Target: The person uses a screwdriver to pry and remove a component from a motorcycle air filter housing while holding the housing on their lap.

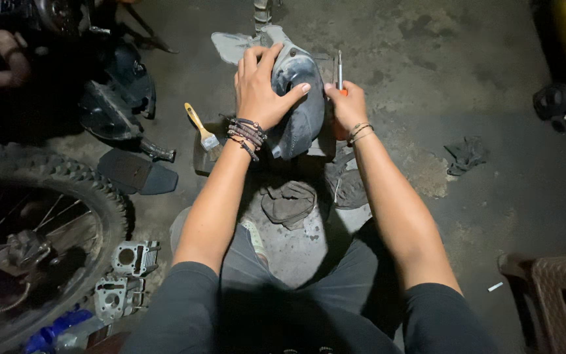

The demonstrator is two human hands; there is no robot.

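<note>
Seen from the head camera, both bare forearms stretch forward from the lap, wrists banded with bracelets. The left hand [257, 88] lies palm down over the top of a grey metal cover [299, 105], fingers spread and curled around its rounded crown, thumb pointing right across the face; its grip is wide and clasps the cover. The right hand [347, 108] sits just beside the cover's right edge, its grip closed around the orange handle of a screwdriver [339, 71], whose thin shaft stands up out of the fist, pointing away from the person. Most of the handle is hidden inside the fist, and the shaft's tip is hard to make out against the dark floor [479, 216]. The cover rests on the floor between the knees and a little ahead, its long axis running from far to near, tilted slightly to the right, the broad end far. Its lower part is lost in shadow. A paintbrush [203, 130] lies left of the left wrist, a crumpled rag [289, 202] below the cover, and a spoked wheel [31, 229] is cut off at the left edge.
</note>
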